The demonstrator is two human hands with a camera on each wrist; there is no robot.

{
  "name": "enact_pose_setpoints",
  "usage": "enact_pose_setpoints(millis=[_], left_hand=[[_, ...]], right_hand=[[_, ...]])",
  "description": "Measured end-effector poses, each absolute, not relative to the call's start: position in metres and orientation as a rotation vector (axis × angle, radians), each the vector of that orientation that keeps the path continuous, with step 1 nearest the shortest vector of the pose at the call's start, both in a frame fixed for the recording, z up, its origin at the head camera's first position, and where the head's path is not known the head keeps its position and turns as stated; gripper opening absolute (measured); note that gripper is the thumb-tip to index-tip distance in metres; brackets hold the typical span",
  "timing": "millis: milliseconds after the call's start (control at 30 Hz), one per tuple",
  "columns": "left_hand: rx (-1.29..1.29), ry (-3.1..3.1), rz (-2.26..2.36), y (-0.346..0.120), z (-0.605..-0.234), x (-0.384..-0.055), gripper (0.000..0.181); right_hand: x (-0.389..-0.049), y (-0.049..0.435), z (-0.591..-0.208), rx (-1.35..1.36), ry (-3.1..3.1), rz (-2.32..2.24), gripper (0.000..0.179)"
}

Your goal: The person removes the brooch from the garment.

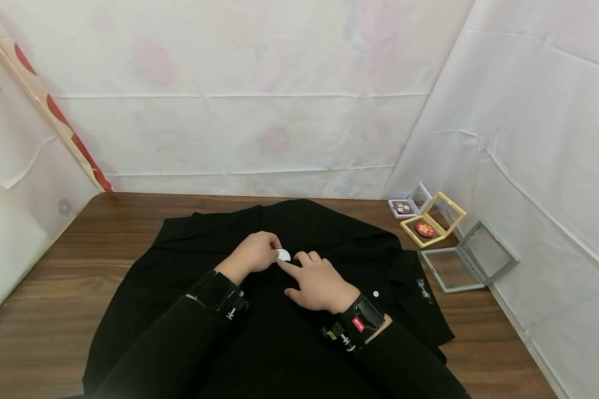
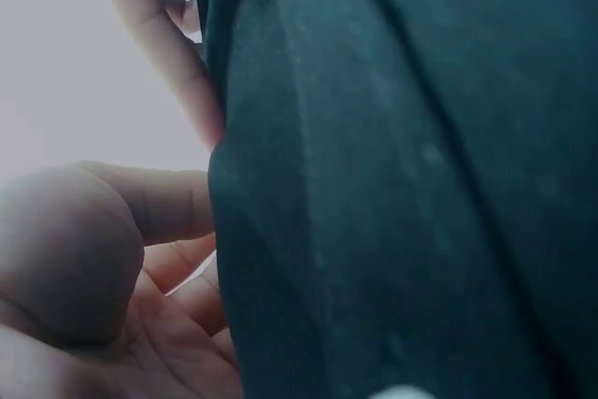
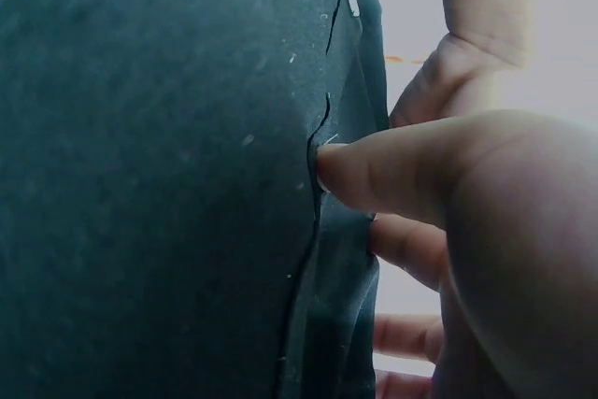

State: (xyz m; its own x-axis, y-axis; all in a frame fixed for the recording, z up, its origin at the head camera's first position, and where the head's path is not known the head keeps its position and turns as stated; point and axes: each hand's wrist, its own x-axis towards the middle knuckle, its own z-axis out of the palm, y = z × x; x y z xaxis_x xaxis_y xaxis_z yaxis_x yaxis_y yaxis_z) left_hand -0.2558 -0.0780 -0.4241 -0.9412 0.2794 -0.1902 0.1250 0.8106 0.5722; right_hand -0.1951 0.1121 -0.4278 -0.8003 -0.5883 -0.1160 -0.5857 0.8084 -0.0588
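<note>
A black shirt [image 1: 289, 343] with small white buttons [image 1: 376, 293] lies spread over the table, and both hands are at its middle. My left hand [image 1: 255, 252] pinches a small white rounded piece [image 1: 283, 255] at the cloth; part of it is hidden by the fingers. Next to it, my right hand [image 1: 321, 282] rests on the shirt with its fingers spread, the index fingertip right by the white piece. Seen from the right wrist, the thumb [image 3: 392, 165] touches the black cloth along a fold. From the left wrist, the curled left fingers [image 2: 177, 203] show beside the cloth.
On the wooden table [image 1: 65, 277], at the right, stand several open hinged frames: a small white one [image 1: 403, 215], a yellow one [image 1: 413, 235] holding a red round badge [image 1: 424, 229], and a grey one [image 1: 444, 288]. White sheets [image 1: 259, 133] hang behind and at the sides.
</note>
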Motion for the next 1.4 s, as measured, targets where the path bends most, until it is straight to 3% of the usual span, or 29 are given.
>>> enact_pose_setpoints(millis=[467, 1400], left_hand=[[0.277, 2.729, 0.845, -0.096, -0.423, -0.253, 0.012], [0.287, 2.789, 0.983, -0.095, -0.414, -0.244, 0.006]], right_hand=[[-0.196, 0.113, -0.427, -0.920, 2.848, -0.060, 0.068], [-0.195, 0.115, -0.429, -0.919, 2.838, -0.083, 0.055]])
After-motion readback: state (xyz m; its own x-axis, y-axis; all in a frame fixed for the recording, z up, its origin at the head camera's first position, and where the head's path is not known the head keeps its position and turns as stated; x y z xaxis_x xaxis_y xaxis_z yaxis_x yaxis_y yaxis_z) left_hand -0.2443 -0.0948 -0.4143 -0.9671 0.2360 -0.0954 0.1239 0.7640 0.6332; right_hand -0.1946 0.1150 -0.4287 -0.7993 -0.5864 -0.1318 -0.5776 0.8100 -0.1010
